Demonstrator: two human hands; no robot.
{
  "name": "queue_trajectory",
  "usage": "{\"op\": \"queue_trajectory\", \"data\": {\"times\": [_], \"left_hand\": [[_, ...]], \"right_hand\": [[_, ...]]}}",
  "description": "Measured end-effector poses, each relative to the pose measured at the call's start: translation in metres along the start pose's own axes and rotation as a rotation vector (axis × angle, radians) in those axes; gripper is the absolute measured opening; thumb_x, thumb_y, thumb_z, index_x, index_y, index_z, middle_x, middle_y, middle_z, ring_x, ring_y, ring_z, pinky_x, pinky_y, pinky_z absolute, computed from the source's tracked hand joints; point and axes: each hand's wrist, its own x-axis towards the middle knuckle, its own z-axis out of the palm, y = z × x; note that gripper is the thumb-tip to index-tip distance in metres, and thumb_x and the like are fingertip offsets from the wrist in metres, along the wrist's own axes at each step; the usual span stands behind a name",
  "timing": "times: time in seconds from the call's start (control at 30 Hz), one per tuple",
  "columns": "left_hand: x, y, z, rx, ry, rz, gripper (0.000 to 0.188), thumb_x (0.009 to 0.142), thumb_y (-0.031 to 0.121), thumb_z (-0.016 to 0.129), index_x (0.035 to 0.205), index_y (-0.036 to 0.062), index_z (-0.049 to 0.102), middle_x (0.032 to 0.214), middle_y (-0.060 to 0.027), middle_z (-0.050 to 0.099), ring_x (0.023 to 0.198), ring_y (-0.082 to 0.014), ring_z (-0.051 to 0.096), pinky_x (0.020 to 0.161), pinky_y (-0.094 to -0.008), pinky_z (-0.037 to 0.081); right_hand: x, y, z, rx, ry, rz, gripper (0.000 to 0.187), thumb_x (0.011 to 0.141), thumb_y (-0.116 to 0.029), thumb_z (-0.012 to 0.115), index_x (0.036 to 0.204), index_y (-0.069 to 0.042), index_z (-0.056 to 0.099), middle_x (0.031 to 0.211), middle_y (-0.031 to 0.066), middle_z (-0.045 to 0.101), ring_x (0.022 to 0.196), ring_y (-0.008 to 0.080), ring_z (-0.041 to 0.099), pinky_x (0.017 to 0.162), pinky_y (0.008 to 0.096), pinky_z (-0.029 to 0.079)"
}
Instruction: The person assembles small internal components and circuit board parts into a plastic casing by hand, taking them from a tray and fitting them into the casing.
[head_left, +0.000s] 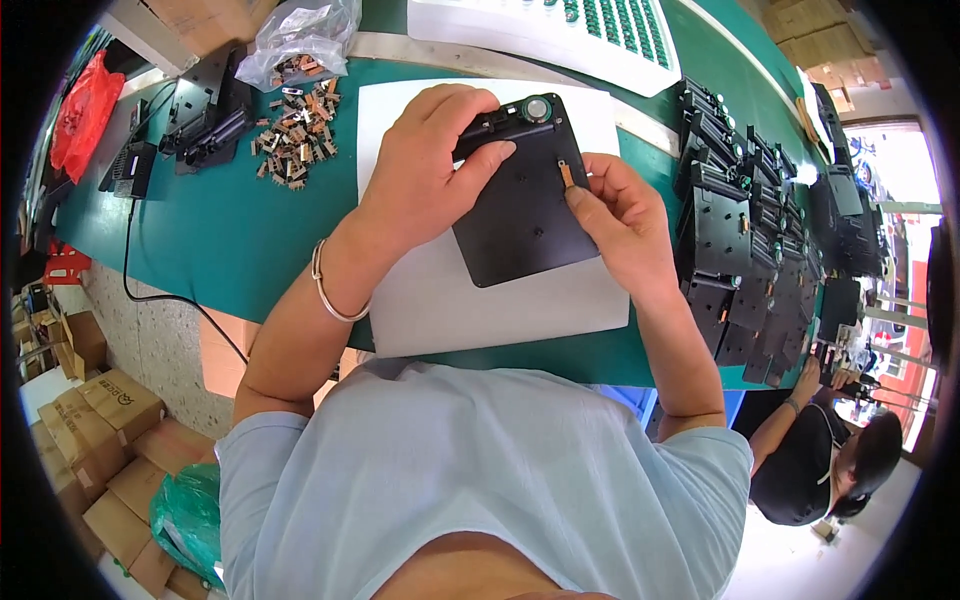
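My left hand (425, 165) grips the upper left of a flat black plastic housing (520, 225), its thumb resting on the face. The housing is tilted, with a round silver-and-green part (537, 109) at its top corner. At the housing's right edge, my right hand (622, 222) is closed, thumb and fingers pinching a small orange-brown part (567, 174) that looks like a slide switch. Part of it hides under the thumb. Beneath both hands lies a white sheet (480, 325) on the green table (215, 235).
Small brown-and-silver parts (297, 140) lie heaped at the left, below a clear plastic bag (305, 40). A white tray (480, 22) of green-and-silver parts stands at the back. Rows of black housings (722, 225) fill the right side. Another person (815, 460) works at far right.
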Motion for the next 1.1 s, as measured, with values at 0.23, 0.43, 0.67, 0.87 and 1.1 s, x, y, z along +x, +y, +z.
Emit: {"op": "queue_trajectory", "data": {"times": [0.23,0.43,0.67,0.87,1.1], "left_hand": [[0.0004,0.0034,-0.0017,0.029,0.020,0.002,0.030,0.079,0.007,0.074,0.106,0.0016,0.061,0.100,-0.0121,0.065,0.086,-0.0245,0.065,0.077,-0.0312,0.054],[0.0007,0.0018,-0.0014,0.047,0.007,0.011,0.029,0.079,0.008,0.074,0.105,0.0015,0.062,0.099,-0.0126,0.065,0.085,-0.0250,0.065,0.076,-0.0311,0.054],[0.0005,0.0027,-0.0015,0.054,0.021,0.009,0.029,0.079,0.008,0.075,0.104,0.0017,0.062,0.097,-0.0121,0.066,0.084,-0.0245,0.065,0.075,-0.0310,0.054],[-0.0006,0.0053,-0.0020,0.024,0.002,-0.040,0.030,0.078,0.012,0.075,0.102,0.0020,0.062,0.095,-0.0146,0.066,0.088,-0.0328,0.064,0.077,-0.0384,0.054],[0.0022,0.0014,-0.0037,0.014,0.029,-0.082,0.027,0.077,0.013,0.076,0.098,0.0014,0.063,0.092,-0.0146,0.067,0.082,-0.0314,0.065,0.073,-0.0373,0.054]], "right_hand": [[-0.0020,-0.0038,0.0022,0.091,0.005,0.008,0.020,0.095,-0.002,0.057,0.113,0.001,0.061,0.085,-0.0030,0.063,0.073,-0.0001,0.051,0.063,0.0168,0.040],[0.0010,0.0008,-0.0017,0.099,-0.003,-0.001,0.020,0.097,-0.006,0.055,0.115,0.002,0.061,0.089,-0.0016,0.064,0.077,0.0010,0.053,0.067,0.0173,0.043],[-0.0017,-0.0010,0.0025,0.102,0.010,-0.032,0.020,0.099,-0.009,0.053,0.114,0.002,0.061,0.086,-0.0025,0.063,0.075,-0.0001,0.052,0.064,0.0166,0.041],[-0.0007,0.0022,-0.0016,0.018,0.033,0.028,0.017,0.099,-0.011,0.056,0.106,0.001,0.064,0.082,-0.0039,0.062,0.072,-0.0003,0.051,0.062,0.0170,0.041],[-0.0004,-0.0049,0.0025,0.090,0.079,0.033,0.021,0.099,-0.018,0.058,0.104,0.001,0.065,0.078,-0.0045,0.062,0.067,-0.0004,0.051,0.058,0.0168,0.040]]}}
